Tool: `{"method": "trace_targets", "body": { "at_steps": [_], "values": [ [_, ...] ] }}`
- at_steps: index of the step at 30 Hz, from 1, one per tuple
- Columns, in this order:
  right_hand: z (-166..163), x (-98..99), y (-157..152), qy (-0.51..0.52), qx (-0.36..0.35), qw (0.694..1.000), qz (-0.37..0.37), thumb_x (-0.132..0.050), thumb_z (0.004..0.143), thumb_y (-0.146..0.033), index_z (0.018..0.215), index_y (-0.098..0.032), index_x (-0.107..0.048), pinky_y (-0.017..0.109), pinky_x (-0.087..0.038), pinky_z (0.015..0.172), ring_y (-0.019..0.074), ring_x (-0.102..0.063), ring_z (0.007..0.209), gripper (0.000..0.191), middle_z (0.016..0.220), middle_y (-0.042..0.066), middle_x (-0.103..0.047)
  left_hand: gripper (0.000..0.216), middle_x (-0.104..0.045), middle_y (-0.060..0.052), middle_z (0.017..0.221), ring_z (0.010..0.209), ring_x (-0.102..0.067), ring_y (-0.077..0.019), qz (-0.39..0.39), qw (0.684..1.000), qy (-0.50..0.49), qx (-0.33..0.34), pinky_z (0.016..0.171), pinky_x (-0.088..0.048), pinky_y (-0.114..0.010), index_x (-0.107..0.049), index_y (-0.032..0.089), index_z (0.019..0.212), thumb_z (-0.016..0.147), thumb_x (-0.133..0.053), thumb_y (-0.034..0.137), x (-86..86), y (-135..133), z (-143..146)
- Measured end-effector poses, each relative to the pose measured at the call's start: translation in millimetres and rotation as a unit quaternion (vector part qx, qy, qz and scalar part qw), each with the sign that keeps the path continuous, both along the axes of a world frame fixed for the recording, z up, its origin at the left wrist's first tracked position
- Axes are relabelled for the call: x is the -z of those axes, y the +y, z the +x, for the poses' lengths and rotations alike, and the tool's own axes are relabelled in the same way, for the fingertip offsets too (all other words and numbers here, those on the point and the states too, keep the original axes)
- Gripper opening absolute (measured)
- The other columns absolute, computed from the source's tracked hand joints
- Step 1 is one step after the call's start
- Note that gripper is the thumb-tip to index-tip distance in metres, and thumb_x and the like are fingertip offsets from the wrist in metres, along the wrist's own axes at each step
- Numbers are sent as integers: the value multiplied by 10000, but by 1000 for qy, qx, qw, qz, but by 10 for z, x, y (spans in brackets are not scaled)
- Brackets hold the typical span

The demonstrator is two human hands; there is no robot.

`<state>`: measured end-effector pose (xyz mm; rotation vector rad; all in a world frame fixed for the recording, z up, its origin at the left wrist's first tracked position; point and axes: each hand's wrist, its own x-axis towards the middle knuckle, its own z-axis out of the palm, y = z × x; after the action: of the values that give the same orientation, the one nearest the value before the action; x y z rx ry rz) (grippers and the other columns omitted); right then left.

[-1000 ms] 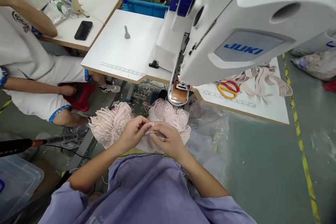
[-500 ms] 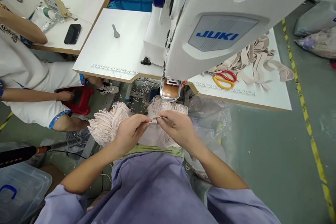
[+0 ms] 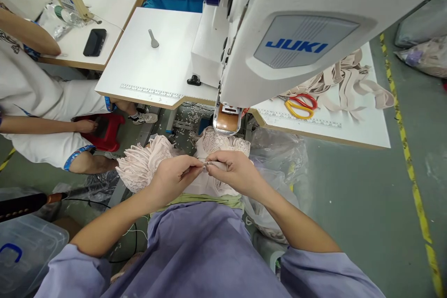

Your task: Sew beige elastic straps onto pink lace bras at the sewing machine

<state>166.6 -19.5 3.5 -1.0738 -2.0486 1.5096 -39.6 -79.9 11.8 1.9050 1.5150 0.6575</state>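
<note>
My left hand (image 3: 174, 178) and my right hand (image 3: 233, 172) meet over my lap, both pinching a thin pale strap (image 3: 213, 164) of a pink lace garment (image 3: 146, 167). The lace lies bunched on my knees, spreading left and up under the hands. Directly above hangs the head of a white JUKI sewing machine (image 3: 296, 32), with its presser area (image 3: 226, 118) a little beyond my fingers.
The white sewing table (image 3: 146, 70) carries a printed ruler edge, yellow-and-red scissors (image 3: 300, 104) and beige straps (image 3: 349, 81). A seated person in white (image 3: 31, 102) is at the left beside a red stool (image 3: 108, 128). A phone (image 3: 95, 42) lies on the neighbouring table. Clear plastic bags (image 3: 279, 158) sit at my right.
My hands rose slightly toward the machine and then stayed close together on the strap. The view shifted, bringing the machine head more overhead.
</note>
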Motion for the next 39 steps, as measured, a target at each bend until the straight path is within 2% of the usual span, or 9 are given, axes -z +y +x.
{"method": "trace_targets", "body": {
  "at_steps": [7,15,21,26,28,32,34,36,39],
  "values": [
    [26,-72,34,6,-45,998,-52,-597,904,-248,916,-208,-724,240,-450,684,140,-661,745,134,815,-16,-739,184,-734,15,810,673,-633,-105,-38,999,-28,9,646,-480,-204,-725,218,948,946,-563,305,-26,39,-45],
    [57,-84,-2,-32,-62,997,21,-571,957,-288,1001,-231,-718,243,-430,689,151,-662,812,164,904,-1,-743,206,-721,19,781,661,-626,-106,-62,996,-32,48,648,-471,-204,-727,223,942,952,-550,326,-54,142,-60],
    [52,-56,-34,-51,-50,996,54,-584,956,-266,983,-227,-713,236,-407,687,145,-661,801,137,900,-6,-746,220,-710,17,778,676,-635,-111,-91,993,-37,71,608,-437,-197,-717,216,924,956,-544,348,-75,227,-74],
    [77,-85,-34,-82,-51,991,94,-583,961,-271,978,-217,-705,241,-397,667,148,-659,775,134,887,1,-743,259,-715,6,846,732,-652,-137,-146,984,-32,95,607,-440,-211,-681,229,1075,976,-515,402,-106,301,-54],
    [122,-133,-28,-88,-46,990,104,-596,956,-267,976,-221,-709,244,-408,676,151,-666,786,124,891,3,-743,259,-703,-4,816,720,-642,-145,-131,984,18,119,605,-417,-221,-681,212,1004,994,-482,377,-102,314,-5],
    [256,-270,-13,-108,-6,979,173,-579,973,-279,964,-230,-715,260,-421,700,161,-651,811,145,878,19,-716,285,-674,-23,783,714,-631,-169,-26,988,97,114,615,-385,-249,-613,186,933,1022,-396,348,-95,340,171],
    [307,-341,30,-112,30,969,220,-563,974,-280,933,-221,-704,269,-416,689,168,-630,797,158,854,32,-694,293,-665,-16,779,687,-620,-162,11,990,86,109,604,-373,-252,-581,189,933,1031,-353,345,-121,389,272],
    [326,-406,139,-105,59,963,239,-567,952,-263,904,-211,-691,269,-405,670,167,-610,769,143,832,36,-673,278,-664,-1,767,660,-612,-145,13,994,54,95,588,-367,-244,-570,196,927,1030,-361,346,-154,469,356],
    [288,-482,429,-98,57,972,207,-592,893,-251,845,-200,-680,257,-373,646,151,-576,715,113,788,19,-645,256,-678,17,760,653,-624,-127,11,999,28,37,573,-367,-226,-590,203,955,1022,-412,375,-137,618,406]
  ]
}}
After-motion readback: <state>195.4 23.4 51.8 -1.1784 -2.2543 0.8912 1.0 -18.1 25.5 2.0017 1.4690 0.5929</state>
